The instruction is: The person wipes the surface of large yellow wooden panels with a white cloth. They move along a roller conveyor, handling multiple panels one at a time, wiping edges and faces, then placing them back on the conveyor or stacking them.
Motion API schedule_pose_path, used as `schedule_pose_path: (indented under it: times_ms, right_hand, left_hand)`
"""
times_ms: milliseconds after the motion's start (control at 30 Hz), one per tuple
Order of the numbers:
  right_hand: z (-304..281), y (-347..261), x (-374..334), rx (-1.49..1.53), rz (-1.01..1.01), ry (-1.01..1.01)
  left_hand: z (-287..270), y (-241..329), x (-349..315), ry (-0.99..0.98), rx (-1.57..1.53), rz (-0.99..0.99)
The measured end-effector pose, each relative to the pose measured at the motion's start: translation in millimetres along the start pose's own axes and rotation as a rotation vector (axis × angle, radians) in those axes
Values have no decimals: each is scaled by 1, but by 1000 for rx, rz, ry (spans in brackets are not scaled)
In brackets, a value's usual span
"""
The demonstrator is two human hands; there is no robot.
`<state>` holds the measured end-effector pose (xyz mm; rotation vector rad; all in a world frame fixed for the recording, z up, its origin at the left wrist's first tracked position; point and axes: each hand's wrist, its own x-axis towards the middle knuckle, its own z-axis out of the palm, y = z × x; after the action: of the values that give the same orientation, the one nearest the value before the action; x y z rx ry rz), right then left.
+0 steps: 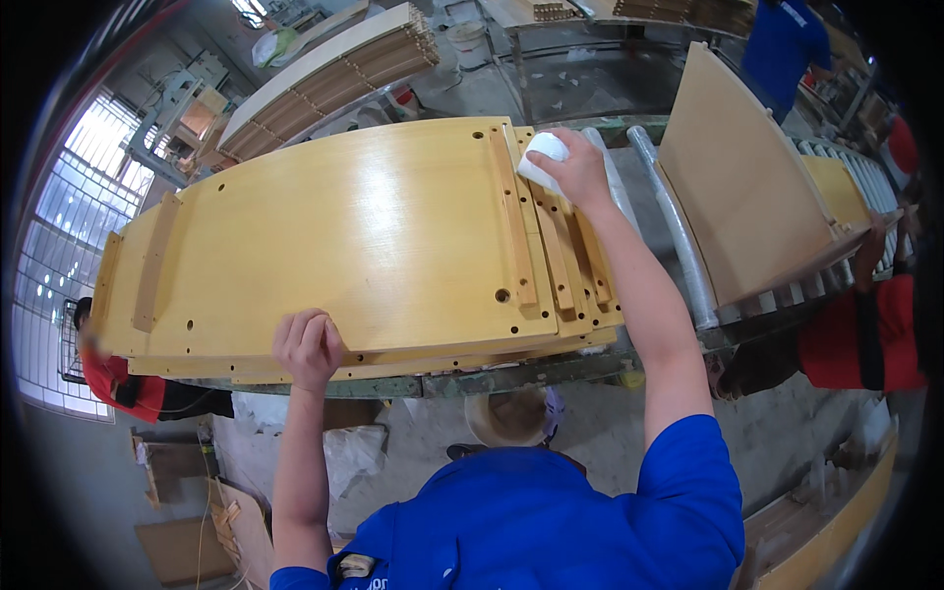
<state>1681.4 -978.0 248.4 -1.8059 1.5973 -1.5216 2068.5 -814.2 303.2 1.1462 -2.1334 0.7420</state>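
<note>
A large yellow-varnished wooden panel lies flat before me, with drilled holes and wooden strips across both ends. It rests on more panels of the same kind, whose edges show below it. At the far right corner, my right hand is closed around a wad of white cloth, which touches the strip ends there. My left hand is closed at the near edge, left of the middle, its fingers curled against the panel. What is inside those fingers, if anything, is hidden.
Beyond the right end lie a plastic-wrapped bar and a roller conveyor with a tilted board. People in red stand at both sides, one in blue behind. Stacked boards lie behind; a bucket stands below.
</note>
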Motion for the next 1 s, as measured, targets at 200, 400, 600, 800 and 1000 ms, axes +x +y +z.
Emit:
schedule_pose_path:
  times_ms: [200,400,600,800,1000]
  right_hand:
    - [-21,-14,-36,11,31,-50]
    - [-26,-19,-46,27,0,-30]
    - [-24,-23,-50,-40,-37,-8]
    - [-35,-38,-74,-3,-21,-36]
    - [-54,-55,-112,22,-34,-48]
  left_hand:
    - [-1,1,-1,15,0,10]
    - [-2,1,-1,19,-11,21]
    - [-4,0,-1,46,-14,42]
    - [-3,-1,-5,44,6,28]
    - [-3,-1,-5,39,-7,21]
